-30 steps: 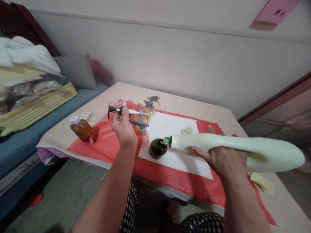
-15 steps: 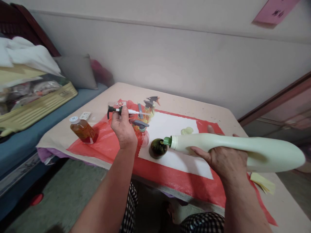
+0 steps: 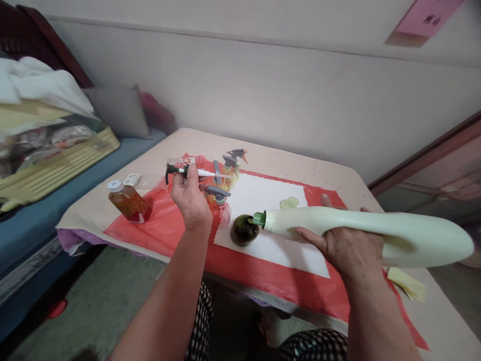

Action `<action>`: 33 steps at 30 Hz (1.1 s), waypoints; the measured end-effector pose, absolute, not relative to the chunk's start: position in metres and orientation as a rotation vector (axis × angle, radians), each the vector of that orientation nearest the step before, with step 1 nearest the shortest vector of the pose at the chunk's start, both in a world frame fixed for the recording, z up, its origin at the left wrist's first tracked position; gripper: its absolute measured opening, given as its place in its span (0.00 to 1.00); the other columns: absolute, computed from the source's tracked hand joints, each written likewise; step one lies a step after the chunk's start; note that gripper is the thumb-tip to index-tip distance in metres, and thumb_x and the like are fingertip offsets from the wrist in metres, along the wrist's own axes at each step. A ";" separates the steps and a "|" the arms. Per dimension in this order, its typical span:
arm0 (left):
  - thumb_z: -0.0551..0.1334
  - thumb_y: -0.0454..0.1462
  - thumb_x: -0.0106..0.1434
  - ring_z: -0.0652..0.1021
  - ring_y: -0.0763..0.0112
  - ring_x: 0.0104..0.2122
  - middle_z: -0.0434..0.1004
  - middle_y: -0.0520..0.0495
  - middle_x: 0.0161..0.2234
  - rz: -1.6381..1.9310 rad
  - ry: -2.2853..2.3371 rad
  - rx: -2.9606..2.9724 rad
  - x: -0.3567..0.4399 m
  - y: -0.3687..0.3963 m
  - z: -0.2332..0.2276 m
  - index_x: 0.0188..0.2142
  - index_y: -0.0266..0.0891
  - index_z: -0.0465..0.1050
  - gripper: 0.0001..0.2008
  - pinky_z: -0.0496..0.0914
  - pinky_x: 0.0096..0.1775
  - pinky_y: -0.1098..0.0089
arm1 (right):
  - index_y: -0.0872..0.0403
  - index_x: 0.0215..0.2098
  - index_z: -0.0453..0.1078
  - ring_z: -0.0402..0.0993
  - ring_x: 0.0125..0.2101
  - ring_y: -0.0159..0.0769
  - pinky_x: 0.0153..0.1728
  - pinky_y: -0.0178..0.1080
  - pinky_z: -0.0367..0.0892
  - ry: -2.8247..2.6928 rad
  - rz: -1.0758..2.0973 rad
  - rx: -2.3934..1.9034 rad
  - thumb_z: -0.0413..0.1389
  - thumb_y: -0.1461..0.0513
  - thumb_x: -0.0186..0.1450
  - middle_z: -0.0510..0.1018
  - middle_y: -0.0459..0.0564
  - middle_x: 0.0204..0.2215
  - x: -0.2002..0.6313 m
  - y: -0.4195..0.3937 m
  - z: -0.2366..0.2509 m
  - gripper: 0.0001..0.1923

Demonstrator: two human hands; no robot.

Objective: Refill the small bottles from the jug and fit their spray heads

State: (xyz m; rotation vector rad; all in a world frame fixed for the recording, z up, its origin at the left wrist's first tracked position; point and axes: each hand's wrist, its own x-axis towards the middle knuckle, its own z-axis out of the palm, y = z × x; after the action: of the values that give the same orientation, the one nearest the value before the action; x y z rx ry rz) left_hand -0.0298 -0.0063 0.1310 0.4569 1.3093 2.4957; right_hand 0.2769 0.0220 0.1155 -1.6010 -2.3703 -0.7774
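My right hand (image 3: pixel 343 248) grips a large pale green bottle (image 3: pixel 376 231) held almost level, its green spout (image 3: pixel 258 218) at the mouth of a small dark green bottle (image 3: pixel 244 229) that stands on a white sheet (image 3: pixel 270 200). Raised over the table, my left hand (image 3: pixel 191 198) holds a black pump head with a white tube (image 3: pixel 188 171) sideways. The bottle's pale green cap (image 3: pixel 289 202) lies on the white sheet beyond the spout.
A red cloth (image 3: pixel 165 225) covers the beige table (image 3: pixel 278 160). An amber bottle with a white cap (image 3: pixel 128 200) stands at the left. Spray bottles with grey triggers (image 3: pixel 225 173) cluster behind my left hand. Yellow papers (image 3: pixel 408 283) lie at right. A bed with a yellow case (image 3: pixel 56 160) is at left.
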 end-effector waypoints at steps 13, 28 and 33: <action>0.65 0.45 0.62 0.75 0.76 0.25 0.74 0.52 0.29 2.507 1.322 0.456 -0.032 -0.005 0.130 0.37 0.39 0.73 0.11 0.68 0.26 0.75 | 0.66 0.67 0.58 0.73 0.29 0.47 0.39 0.47 0.64 -2.349 -0.831 -1.586 0.37 0.32 0.64 0.79 0.58 0.25 0.273 0.020 0.120 0.53; 0.65 0.46 0.62 0.75 0.77 0.26 0.74 0.52 0.29 2.510 1.338 0.448 -0.033 -0.005 0.129 0.38 0.38 0.74 0.13 0.69 0.26 0.76 | 0.66 0.71 0.50 0.73 0.31 0.48 0.42 0.49 0.63 -2.382 -0.796 -1.565 0.40 0.33 0.65 0.79 0.59 0.28 0.281 0.024 0.113 0.53; 0.66 0.46 0.62 0.76 0.76 0.26 0.74 0.51 0.29 2.524 1.318 0.449 -0.034 -0.004 0.127 0.37 0.39 0.74 0.12 0.69 0.26 0.76 | 0.66 0.70 0.53 0.74 0.29 0.47 0.40 0.47 0.64 -2.376 -0.865 -1.558 0.38 0.33 0.65 0.79 0.59 0.29 0.280 0.023 0.114 0.52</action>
State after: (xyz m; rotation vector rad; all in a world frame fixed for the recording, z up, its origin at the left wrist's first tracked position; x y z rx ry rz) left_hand -0.0341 -0.0035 0.1273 0.4488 1.3181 2.5238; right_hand 0.2801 0.0234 0.1137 -1.5577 -2.3764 -0.8649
